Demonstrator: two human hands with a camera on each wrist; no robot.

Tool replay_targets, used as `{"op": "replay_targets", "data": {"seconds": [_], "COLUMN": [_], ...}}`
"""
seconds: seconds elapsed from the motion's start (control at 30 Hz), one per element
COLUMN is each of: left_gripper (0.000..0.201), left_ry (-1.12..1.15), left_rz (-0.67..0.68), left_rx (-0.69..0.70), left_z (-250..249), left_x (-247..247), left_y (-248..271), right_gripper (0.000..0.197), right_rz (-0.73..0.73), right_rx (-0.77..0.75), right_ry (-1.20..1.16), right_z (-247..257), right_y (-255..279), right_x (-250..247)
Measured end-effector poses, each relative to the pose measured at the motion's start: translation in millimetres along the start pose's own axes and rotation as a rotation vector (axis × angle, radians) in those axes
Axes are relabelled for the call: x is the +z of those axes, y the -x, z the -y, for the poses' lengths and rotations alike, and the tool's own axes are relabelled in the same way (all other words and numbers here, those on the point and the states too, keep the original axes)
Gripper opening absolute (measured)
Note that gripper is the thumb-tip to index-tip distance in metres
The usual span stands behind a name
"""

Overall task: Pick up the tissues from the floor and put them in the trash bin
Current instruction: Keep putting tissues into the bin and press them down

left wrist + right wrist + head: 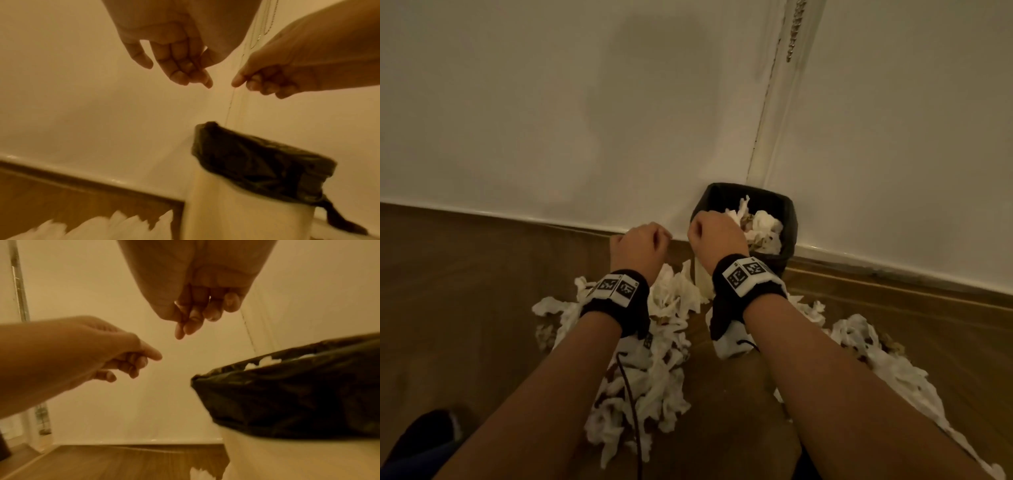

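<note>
Dim, warm-lit corner of a room, seen from above in the head view. Near frame centre, left hand (639, 244) raised above the floor (465, 291), fingers loosely curled, holding nothing — confirmed in the left wrist view, where the fingers (179, 65) hang relaxed and empty. Just to its right, right hand (714, 236) over the near rim of the trash bin (789, 212), fingers also loosely curled; in the right wrist view the fingertips (191, 326) hang together with nothing visible between them. The 2 hands close together but apart, not touching.

Trash bin right of centre, standing on the floor against the white wall (551, 102); pale body, black bag (257, 164) folded over the rim. Inside the bin, crumpled white tissues already heaped near the top (765, 226).

Lower half of the frame: many more tissues (650, 377) scattered on the wooden floor — 1 large heap under and behind the left forearm, a smaller clump (678, 291) between the wrists at the foot of the bin, another trail (887, 359) running toward the lower right. Black wristbands with white square markers on both wrists (616, 291). Thin dark cable (631, 404) trailing from the left band across the heap.
</note>
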State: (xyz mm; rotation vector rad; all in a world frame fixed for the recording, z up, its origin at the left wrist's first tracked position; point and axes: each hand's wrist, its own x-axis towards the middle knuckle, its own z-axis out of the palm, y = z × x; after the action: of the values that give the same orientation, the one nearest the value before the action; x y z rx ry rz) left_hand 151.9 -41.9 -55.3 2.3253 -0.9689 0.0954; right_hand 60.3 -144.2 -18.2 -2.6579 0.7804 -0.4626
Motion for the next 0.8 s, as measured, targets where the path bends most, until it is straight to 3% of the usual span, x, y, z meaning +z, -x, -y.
{"op": "replay_targets", "data": {"seconds": [0.23,0.37,0.5,0.57,0.67,0.8], "left_gripper": [0.025,0.021,0.023,0.026,0.041,0.065], "left_ry": [0.007,0.016,-0.109,-0.131,0.029,0.131], "left_rz": [0.287,0.380,0.523,0.478,0.360,0.387], "left_rx": [-0.218,-0.328,-0.436,-0.634,-0.987,-1.079], "left_z": [79,122,150,161,168,175], "left_x": [-5,-2,6,10,16,23], "left_y": [40,61,86,105,133,152], "right_gripper": [0.023,0.022,0.021,0.023,0.024,0.022], "right_rz": [0.337,0.520,0.575,0.591,0.594,0.617], "right_rx": [0.007,0.033,0.038,0.064,0.082,0.081], "right_ry": [-0.097,-0.078,-0.041,-0.036,-0.039,-0.028], "right_z": [20,27,32,33,36,37], "right_y": [7,12,20,25,34,40], "right_x": [51,88,121,137,160,179]}}
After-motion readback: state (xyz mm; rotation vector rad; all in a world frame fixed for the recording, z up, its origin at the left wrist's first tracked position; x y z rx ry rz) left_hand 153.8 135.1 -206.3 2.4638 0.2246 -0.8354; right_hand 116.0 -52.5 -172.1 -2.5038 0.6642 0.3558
